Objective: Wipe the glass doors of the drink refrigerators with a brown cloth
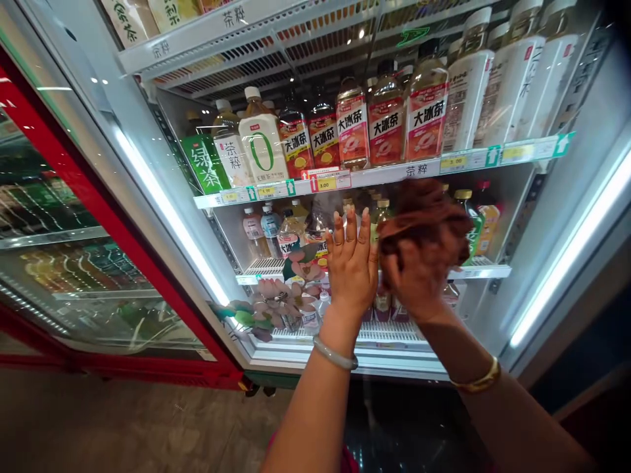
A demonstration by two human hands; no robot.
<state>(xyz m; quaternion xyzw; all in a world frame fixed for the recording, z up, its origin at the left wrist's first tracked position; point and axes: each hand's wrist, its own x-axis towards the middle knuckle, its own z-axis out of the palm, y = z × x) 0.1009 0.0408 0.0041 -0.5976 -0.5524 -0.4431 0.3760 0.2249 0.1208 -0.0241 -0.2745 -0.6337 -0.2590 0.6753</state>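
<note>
My left hand (351, 266) is raised with its fingers stretched out, palm towards the glass door (300, 348) of a drinks fridge; it seems to lie flat on the glass. A pale bangle (335, 355) circles that wrist. Just to its right, my right hand (419, 279) grips a dark brown cloth (426, 213), bunched up and blurred by motion. The cloth is up against the glass or very close to it, covering part of the bottles behind. On the right wrist sits a gold bangle (478, 379).
Bottled drinks (387, 121) stand on white shelves (374, 172) behind the glass. Flower stickers (283, 299) decorate the door's lower left. A red-framed fridge (148, 217) adjoins on the left, above a brown floor (148, 420). Bright light strips (167, 203) run up both sides.
</note>
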